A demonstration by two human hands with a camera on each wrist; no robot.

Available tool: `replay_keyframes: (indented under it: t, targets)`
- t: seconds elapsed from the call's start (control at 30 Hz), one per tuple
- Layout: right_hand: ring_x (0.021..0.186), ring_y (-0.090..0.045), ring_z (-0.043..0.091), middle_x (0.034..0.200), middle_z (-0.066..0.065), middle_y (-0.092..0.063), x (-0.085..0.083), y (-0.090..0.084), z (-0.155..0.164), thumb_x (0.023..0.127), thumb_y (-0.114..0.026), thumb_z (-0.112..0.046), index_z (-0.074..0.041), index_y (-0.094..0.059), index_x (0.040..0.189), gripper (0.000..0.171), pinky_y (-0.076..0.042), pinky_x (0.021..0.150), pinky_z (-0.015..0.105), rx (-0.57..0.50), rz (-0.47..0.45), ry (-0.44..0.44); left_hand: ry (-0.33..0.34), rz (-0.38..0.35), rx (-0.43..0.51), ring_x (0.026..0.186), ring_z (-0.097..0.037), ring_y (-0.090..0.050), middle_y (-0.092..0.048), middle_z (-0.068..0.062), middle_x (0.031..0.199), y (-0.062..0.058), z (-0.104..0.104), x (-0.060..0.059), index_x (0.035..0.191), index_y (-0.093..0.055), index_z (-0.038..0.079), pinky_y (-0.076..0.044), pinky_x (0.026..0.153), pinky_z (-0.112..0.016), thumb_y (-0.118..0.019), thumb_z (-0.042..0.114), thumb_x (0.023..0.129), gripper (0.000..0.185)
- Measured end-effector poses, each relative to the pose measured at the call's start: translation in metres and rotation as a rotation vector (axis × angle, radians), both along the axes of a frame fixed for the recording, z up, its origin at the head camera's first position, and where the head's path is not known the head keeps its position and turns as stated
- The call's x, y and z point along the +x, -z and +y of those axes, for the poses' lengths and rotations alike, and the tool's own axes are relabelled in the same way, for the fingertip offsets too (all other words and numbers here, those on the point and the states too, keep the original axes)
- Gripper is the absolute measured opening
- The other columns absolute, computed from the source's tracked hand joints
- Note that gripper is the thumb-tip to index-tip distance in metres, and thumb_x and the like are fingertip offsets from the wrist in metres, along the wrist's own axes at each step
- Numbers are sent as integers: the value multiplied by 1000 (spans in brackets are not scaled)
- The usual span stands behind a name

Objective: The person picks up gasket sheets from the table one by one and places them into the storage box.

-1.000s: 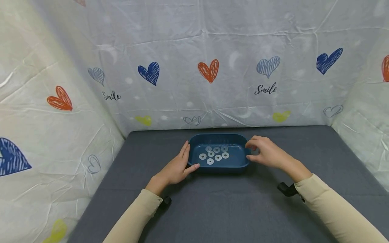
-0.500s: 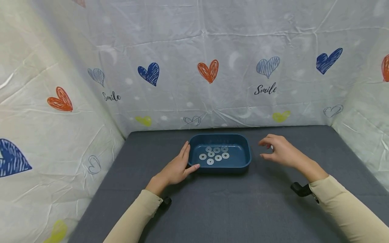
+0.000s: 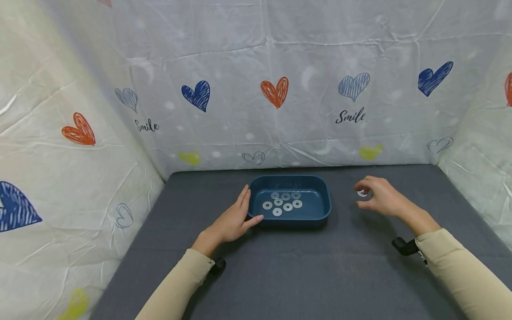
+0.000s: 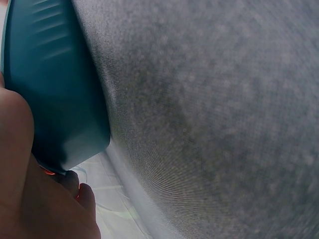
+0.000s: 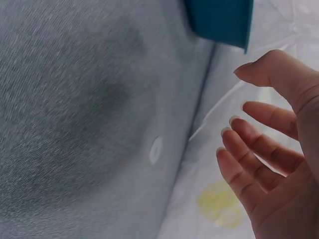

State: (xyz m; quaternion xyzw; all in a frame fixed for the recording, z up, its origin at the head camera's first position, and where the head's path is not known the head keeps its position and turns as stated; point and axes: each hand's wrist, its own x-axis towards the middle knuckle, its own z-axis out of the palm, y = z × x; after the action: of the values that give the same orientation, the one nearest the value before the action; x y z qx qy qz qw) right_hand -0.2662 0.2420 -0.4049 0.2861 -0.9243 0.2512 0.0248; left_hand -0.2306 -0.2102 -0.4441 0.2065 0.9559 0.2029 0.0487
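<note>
**Left hand on the tray, right hand over a stray washer**

A dark blue rectangular plastic tray (image 3: pixel 290 202) with rounded corners sits on the grey felt-covered table (image 3: pixel 280 266), toward the back. Seven flat silver metal washers (image 3: pixel 282 202) lie on its floor, clustered left of centre.

The person's left hand (image 3: pixel 232 222) rests against the tray's left end, fingers straight along the wall and the thumb touching the near corner; it presses rather than grips.

The right hand (image 3: pixel 378 198) is off to the right of the tray, well apart from it. Its fingers are loosely curved and spread, holding nothing. Just in front of the fingertips a single small silver washer (image 5: pixel 155 149) lies flat on the felt, apart from the fingers in the right wrist view.

A white plastic sheet printed with coloured hearts (image 3: pixel 276 93) walls the table on three sides.
</note>
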Motion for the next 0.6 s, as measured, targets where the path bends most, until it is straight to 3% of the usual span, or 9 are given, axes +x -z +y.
replay_keyframes:
  t: [0.6]
  targets:
    - [94,-65,37,107,23,-67,-23,23,22,87,-79,-9,10,-69,115,36,-55,77,49,34,-55,91,-3,1,-3,156,-33,-15,7,-14,172,1,0,0,163,-3,0,-25,122,-50,-45,68,100,102]
